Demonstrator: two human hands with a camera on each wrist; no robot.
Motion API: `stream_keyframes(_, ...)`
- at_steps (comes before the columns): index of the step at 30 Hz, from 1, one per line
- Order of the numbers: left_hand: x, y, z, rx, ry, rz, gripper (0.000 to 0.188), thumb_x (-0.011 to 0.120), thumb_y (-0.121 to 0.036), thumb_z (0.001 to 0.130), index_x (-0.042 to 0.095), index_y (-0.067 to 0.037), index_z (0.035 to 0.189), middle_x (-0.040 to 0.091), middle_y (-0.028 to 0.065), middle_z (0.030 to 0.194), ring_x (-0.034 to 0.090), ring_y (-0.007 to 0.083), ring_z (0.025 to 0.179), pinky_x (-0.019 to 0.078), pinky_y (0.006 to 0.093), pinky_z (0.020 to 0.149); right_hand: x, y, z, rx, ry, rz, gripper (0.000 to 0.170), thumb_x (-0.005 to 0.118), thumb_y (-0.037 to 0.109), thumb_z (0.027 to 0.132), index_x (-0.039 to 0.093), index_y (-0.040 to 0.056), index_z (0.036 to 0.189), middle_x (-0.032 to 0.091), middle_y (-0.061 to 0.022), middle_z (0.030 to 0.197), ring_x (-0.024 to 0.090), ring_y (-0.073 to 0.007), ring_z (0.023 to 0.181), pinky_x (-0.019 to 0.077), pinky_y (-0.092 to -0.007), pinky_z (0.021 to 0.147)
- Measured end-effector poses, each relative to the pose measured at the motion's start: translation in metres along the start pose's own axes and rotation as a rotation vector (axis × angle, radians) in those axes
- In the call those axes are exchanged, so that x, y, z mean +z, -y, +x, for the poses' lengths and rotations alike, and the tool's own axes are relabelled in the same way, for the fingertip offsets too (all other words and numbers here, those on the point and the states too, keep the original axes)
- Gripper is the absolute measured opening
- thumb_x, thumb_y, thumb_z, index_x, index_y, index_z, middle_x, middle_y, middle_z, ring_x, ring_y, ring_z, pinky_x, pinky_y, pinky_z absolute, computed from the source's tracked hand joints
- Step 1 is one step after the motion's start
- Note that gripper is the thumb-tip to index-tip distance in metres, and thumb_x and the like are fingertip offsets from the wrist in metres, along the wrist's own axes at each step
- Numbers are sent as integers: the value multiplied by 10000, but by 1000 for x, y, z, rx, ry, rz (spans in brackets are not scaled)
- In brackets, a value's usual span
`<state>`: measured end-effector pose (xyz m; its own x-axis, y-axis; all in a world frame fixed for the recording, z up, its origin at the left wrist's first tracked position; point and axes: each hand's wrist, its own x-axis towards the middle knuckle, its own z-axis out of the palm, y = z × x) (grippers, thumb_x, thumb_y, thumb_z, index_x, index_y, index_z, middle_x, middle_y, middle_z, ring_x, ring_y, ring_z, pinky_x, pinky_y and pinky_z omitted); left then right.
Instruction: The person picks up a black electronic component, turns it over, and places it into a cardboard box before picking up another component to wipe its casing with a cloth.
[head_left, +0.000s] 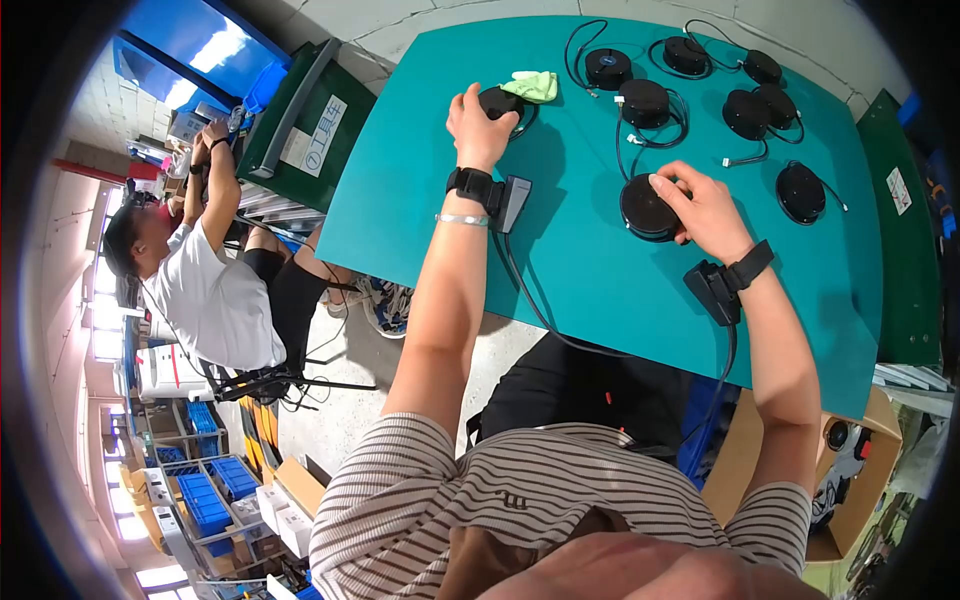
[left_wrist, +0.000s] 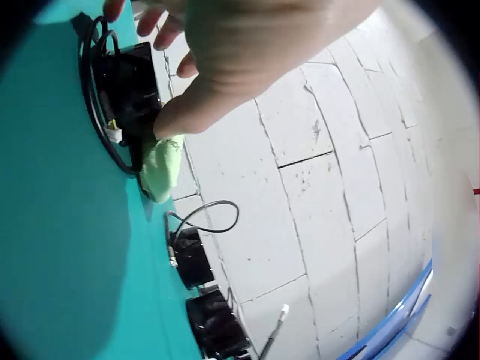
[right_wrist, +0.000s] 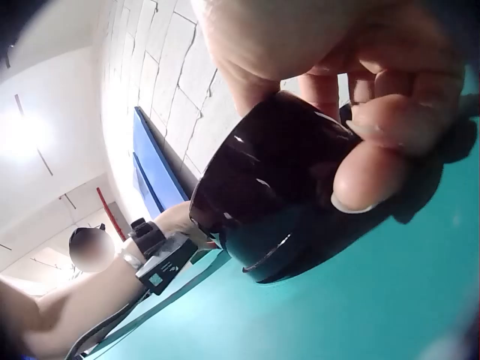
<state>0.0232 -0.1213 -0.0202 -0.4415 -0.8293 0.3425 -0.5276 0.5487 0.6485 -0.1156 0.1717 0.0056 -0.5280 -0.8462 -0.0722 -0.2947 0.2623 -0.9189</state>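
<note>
My right hand (head_left: pixel 708 212) grips a black puck-shaped device (head_left: pixel 648 208) at its right edge, close over the green table. In the right wrist view, the thumb (right_wrist: pixel 367 180) presses its glossy side wall (right_wrist: pixel 277 172), with fingers round the far side. At the table's far left, my left hand (head_left: pixel 482 130) reaches over a second black puck-shaped device (head_left: pixel 500 103). Its thumb (left_wrist: pixel 184 120) overlaps that device's rim in the left wrist view, while the other fingers are spread and loosely bent. A black cable (left_wrist: pixel 91 97) with a white connector loops beside it. A light-green cloth (head_left: pixel 535 87) lies against this device.
Several similar black devices (head_left: pixel 643 105) with cables and white plugs stand across the back and right of the green table (head_left: pixel 570 270). Camera cables trail from both wrists over the near edge. Another person (head_left: pixel 210 290) sits at left. A cardboard box (head_left: pixel 865 480) stands at lower right.
</note>
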Motion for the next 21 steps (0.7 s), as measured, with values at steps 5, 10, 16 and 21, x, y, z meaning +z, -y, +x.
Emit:
stream_keyframes(5,17,8,17,-120,121,124,830,767,-275,698,405,-176,1438,397,124,1449,371,380,1317,364,568,1039,-1,-1,1,3,5,-16,377,580,394,962,600,18,988,589,-46,664,574,-127,469,458,-265,443)
stream_keyframes(10,11,20,17,-133,-37,-216,818,797,-300,720,422,-58,1406,515,225,1286,534,333,1163,440,419,1000,-2,-2,2,12,9,-10,400,580,413,957,603,15,981,600,-52,674,581,-131,466,460,-272,447)
stream_keyframes(16,-39,-40,-6,-305,310,-1507,407,583,-363,953,561,-52,1216,613,134,1156,573,250,1061,503,424,869,1,-7,4,-9,1,-3,416,578,418,956,615,7,1000,619,-59,697,586,-139,456,463,-268,447)
stream_keyframes(21,-65,-111,-50,-372,474,-1785,503,577,-395,956,533,22,1234,576,197,1234,538,323,1165,461,459,1018,2,-5,3,36,51,172,411,629,334,940,607,-30,1130,660,-73,830,627,-119,559,524,-258,496)
